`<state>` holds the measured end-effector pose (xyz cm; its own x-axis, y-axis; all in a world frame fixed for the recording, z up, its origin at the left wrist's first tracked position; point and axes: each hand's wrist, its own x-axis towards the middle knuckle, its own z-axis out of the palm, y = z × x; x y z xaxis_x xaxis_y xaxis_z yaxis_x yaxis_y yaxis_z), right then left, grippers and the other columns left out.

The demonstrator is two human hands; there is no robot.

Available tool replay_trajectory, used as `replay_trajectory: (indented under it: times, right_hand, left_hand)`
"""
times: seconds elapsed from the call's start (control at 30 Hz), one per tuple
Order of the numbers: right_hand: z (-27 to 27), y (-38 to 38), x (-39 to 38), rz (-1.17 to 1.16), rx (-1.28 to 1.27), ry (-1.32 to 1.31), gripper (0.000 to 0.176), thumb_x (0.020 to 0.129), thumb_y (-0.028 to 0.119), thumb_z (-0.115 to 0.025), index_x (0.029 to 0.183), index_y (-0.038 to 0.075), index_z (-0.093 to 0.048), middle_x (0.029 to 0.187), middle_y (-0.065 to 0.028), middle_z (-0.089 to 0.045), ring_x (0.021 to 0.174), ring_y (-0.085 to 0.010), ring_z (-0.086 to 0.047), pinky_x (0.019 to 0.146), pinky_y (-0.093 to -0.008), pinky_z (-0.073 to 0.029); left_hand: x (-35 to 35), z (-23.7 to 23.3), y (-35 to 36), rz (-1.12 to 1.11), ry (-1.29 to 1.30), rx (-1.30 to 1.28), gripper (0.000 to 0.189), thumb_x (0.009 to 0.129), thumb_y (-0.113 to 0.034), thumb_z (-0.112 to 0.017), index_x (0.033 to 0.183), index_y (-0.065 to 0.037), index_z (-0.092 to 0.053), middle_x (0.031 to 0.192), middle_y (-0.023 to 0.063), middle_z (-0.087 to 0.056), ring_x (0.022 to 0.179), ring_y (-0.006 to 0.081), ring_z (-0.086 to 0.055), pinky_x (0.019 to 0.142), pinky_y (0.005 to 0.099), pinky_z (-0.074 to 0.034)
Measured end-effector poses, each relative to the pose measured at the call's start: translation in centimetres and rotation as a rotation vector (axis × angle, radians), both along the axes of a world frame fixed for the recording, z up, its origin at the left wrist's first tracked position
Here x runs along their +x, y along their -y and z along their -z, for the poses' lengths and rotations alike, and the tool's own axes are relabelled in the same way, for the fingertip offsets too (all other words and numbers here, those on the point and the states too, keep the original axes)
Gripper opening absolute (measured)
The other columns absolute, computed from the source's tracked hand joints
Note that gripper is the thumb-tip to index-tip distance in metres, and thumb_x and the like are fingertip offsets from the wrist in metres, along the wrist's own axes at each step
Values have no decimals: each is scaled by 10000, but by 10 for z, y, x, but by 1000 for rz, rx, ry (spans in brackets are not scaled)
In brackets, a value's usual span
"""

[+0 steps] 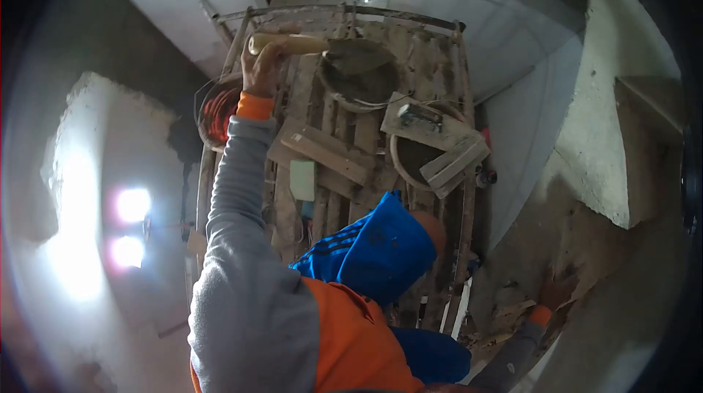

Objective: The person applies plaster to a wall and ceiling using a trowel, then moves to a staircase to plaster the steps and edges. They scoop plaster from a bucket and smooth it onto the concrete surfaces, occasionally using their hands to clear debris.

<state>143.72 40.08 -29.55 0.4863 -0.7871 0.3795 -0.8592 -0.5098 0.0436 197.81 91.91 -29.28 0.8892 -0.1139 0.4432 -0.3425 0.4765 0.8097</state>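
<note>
1. The right-hand wall [604, 129]: a pale layer ends raggedly beside rough brown surface, so the work seems partway along, with bare areas left.
2. Slatted platform [444, 71]: carries the buckets and boards [329, 153].
3. Far bucket [360, 107]: grey inside, on the platform.
4. Trowel [357, 57]: blade over that bucket.
5. Left hand [265, 67]: fingers wrapped round the trowel's handle.
6. Right hand [558, 290]: near the wall, too dim to tell its fingers' state.

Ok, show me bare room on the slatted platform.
Bare slats run between the round mortar bucket and the right rail; a narrower strip lies between that bucket and the orange left cuff. Crowded below: wooden planks, a pale green block, a board-topped bucket.
</note>
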Motion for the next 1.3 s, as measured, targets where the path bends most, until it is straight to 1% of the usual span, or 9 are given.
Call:
replay_trajectory:
  times: [0.13,0.27,0.47,0.6,0.8,0.9,1.1,1.17,1.3]
  right_hand:
    - [21,20,-13,107,-119,-151,899,747,519,-645,1400,34,-263,1353,-210,-383,1254,-361,-363,1019,-464,-307]
    - [6,3,1,107,-34,-129,925,749,573,-619,1378,-13,-277,1350,-231,-375,1257,-362,-359,1022,-466,-304]
    - [3,0,3,118,5,-123,935,749,590,-608,1374,-22,-279,1373,-233,-343,1278,-365,-328,1046,-468,-272]
    - [10,2,-2,166,-87,-141,865,758,560,-612,1359,8,-324,1349,-207,-383,1251,-352,-367,1026,-458,-305]
    - [27,37,-21,-35,-117,-127,869,772,609,-574,1336,-11,-347,1311,-210,-429,1200,-362,-431,988,-454,-359]
    - [40,48,-27,56,-250,-194,831,772,573,-601,1335,11,-361,1290,-182,-457,1159,-348,-472,955,-441,-391]
    - [15,23,-9,-5,-45,-75,813,782,552,-605,1358,48,-334,1296,-148,-452,1168,-319,-472,916,-439,-433]
    - [27,32,-13,26,-113,-118,814,782,559,-599,1360,50,-334,1305,-146,-446,1173,-318,-469,925,-446,-424]
    - [22,28,-11,85,-53,-121,794,784,561,-587,1329,22,-378,1295,-179,-458,1168,-346,-464,950,-446,-385]
  left_hand:
    - [-30,-36,-7,-1,20,72,240,833,-136,-550,1018,5,-492,1111,224,-571,1050,342,-570,823,378,-519]
    - [-70,-73,16,-2,4,204,206,849,-108,-529,998,34,-518,1028,197,-617,959,290,-619,805,354,-527]
    - [-104,-65,79,174,156,396,240,779,-120,-671,954,4,-564,936,108,-658,822,174,-647,728,294,-541]
    - [-134,-55,118,244,136,425,247,773,-92,-687,963,-2,-557,922,101,-656,836,158,-642,714,281,-545]
    - [-148,-69,77,168,204,523,291,781,-81,-690,1015,-10,-533,975,83,-636,876,139,-629,699,259,-540]
    - [-157,-77,46,21,327,686,279,785,-72,-680,1021,-25,-537,1015,82,-630,916,148,-615,781,285,-508]
    - [-165,-94,-5,-368,427,906,249,762,-68,-692,959,-28,-546,941,90,-650,884,174,-628,760,281,-509]
    - [-154,-83,-26,-512,240,806,262,750,-61,-699,962,-29,-549,913,86,-655,844,178,-637,738,287,-515]
    - [-110,-31,-76,-898,237,942,245,786,-147,-685,986,-67,-567,900,78,-649,775,217,-641,725,301,-518]
